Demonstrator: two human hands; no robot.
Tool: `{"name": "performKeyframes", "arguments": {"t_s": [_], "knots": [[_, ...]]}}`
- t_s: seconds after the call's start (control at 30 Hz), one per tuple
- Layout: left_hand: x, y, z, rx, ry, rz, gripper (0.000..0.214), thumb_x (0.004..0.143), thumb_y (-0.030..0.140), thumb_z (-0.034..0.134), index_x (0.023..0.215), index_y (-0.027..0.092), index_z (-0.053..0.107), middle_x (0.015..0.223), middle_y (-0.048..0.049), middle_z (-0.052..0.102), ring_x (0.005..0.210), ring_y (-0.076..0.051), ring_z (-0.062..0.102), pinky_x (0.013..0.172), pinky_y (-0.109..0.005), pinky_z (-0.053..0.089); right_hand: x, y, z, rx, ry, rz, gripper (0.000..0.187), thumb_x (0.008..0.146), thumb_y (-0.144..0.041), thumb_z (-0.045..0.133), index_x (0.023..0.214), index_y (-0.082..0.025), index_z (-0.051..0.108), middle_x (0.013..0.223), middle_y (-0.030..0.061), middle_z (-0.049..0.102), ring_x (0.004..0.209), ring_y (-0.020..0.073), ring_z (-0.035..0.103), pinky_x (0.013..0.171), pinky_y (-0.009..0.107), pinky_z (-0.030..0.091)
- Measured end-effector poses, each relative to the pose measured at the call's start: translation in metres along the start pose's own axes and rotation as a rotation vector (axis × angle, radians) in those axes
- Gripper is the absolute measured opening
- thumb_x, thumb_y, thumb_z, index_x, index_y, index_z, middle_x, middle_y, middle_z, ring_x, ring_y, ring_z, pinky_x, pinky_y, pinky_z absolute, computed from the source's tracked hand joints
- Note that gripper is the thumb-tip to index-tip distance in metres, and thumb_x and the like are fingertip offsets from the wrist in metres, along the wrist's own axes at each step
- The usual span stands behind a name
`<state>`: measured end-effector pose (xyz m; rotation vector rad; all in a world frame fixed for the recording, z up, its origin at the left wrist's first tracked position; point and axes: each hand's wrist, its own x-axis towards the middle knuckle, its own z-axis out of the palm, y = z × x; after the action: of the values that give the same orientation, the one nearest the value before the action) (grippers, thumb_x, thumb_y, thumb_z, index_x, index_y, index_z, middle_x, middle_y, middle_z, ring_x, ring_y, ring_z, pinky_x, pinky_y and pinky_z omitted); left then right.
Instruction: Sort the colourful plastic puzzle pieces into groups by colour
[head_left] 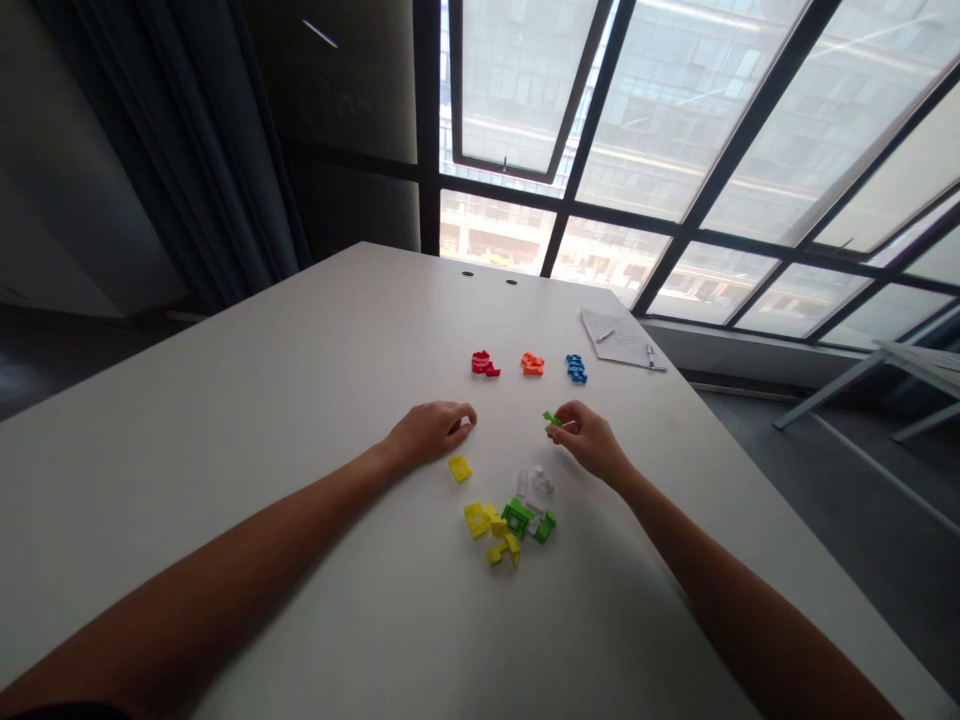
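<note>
My right hand (589,440) pinches a small bright green plastic piece (551,418) between thumb and fingers, just above the white table (337,380). My left hand (435,432) rests on the tabletop with loosely curled fingers, a gap between thumb and index finger, and nothing visible in it. Just below it lies a single yellow plastic piece (460,468). Nearer to me is a loose cluster: several yellow pieces (475,520), a green square piece (515,518), another green piece (545,527) and whitish, clear-looking pieces (541,481). Some of these overlap.
Beyond my hands, a row holds small groups of red pieces (484,364), orange pieces (532,365) and blue pieces (576,368). Paper sheets (619,338) with pens on them lie near the right edge. Windows stand behind the table, with a dark curtain (187,150) at left.
</note>
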<state>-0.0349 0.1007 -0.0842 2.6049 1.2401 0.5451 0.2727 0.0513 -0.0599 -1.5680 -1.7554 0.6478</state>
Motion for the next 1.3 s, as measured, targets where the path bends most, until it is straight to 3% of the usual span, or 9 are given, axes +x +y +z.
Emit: {"name": "performKeyframes", "arguments": {"t_s": [0.33, 0.53, 0.63, 0.8, 1.0, 1.13, 1.3], "knots": [[0.000, 0.000, 0.000, -0.006, -0.006, -0.002, 0.021, 0.093, 0.032, 0.050, 0.103, 0.028, 0.067, 0.081, 0.0012, 0.067, 0.075, -0.016, 0.062, 0.063, -0.027, 0.039, 0.010, 0.024, -0.012, -0.377, -0.055, -0.030, 0.012, 0.087, -0.022, 0.061, 0.092, -0.020, 0.071, 0.090, 0.0051, 0.071, 0.081, 0.0179, 0.065, 0.078, 0.030, 0.048], [0.000, 0.001, 0.000, -0.006, 0.004, -0.010, 0.020, 0.092, 0.031, 0.050, 0.102, 0.028, 0.068, 0.081, 0.0012, 0.067, 0.074, -0.016, 0.062, 0.062, -0.027, 0.039, 0.008, 0.030, -0.009, -0.367, 0.045, -0.092, 0.019, 0.092, -0.029, 0.060, 0.103, -0.017, 0.069, 0.100, 0.0082, 0.069, 0.080, 0.0172, 0.064, 0.075, 0.030, 0.050], [0.000, 0.001, 0.000, -0.010, 0.006, -0.004, 0.020, 0.093, 0.032, 0.051, 0.103, 0.027, 0.068, 0.081, 0.0011, 0.068, 0.074, -0.016, 0.062, 0.063, -0.027, 0.040, 0.004, 0.027, -0.004, -0.407, 0.022, -0.149, 0.026, 0.090, -0.033, 0.065, 0.111, -0.018, 0.068, 0.102, 0.0076, 0.068, 0.082, 0.0182, 0.063, 0.076, 0.030, 0.049], [0.000, 0.000, 0.001, -0.019, 0.008, 0.003, 0.022, 0.094, 0.032, 0.049, 0.103, 0.027, 0.068, 0.083, -0.0001, 0.069, 0.076, -0.017, 0.063, 0.065, -0.026, 0.041, -0.005, 0.017, 0.004, -0.509, -0.007, -0.223, 0.015, 0.089, -0.023, 0.064, 0.103, -0.018, 0.069, 0.097, 0.0069, 0.069, 0.087, 0.0202, 0.061, 0.082, 0.032, 0.047], [0.001, -0.001, 0.002, -0.006, 0.008, -0.001, 0.020, 0.094, 0.032, 0.050, 0.103, 0.027, 0.067, 0.082, 0.0002, 0.068, 0.076, -0.017, 0.062, 0.063, -0.027, 0.039, -0.009, 0.010, 0.017, -0.452, -0.049, -0.390, 0.012, 0.091, -0.020, 0.062, 0.102, -0.019, 0.068, 0.104, 0.0071, 0.071, 0.098, 0.0215, 0.061, 0.092, 0.034, 0.045], [0.001, 0.002, 0.002, 0.006, 0.019, -0.016, 0.018, 0.093, 0.031, 0.051, 0.102, 0.028, 0.066, 0.082, 0.0005, 0.069, 0.076, -0.018, 0.063, 0.062, -0.027, 0.037, 0.008, 0.003, 0.029, -0.440, -0.092, -0.427, 0.019, 0.089, -0.020, 0.064, 0.108, -0.018, 0.064, 0.103, 0.0073, 0.071, 0.098, 0.0219, 0.061, 0.089, 0.034, 0.046], [0.001, 0.004, -0.001, 0.015, 0.014, -0.011, 0.019, 0.092, 0.030, 0.051, 0.102, 0.027, 0.067, 0.083, -0.0004, 0.070, 0.078, -0.018, 0.063, 0.065, -0.027, 0.040, 0.051, -0.020, 0.050, -0.449, -0.120, -0.486, 0.031, 0.085, -0.015, 0.064, 0.115, -0.018, 0.060, 0.108, 0.0080, 0.072, 0.100, 0.0228, 0.062, 0.090, 0.034, 0.046]]}}
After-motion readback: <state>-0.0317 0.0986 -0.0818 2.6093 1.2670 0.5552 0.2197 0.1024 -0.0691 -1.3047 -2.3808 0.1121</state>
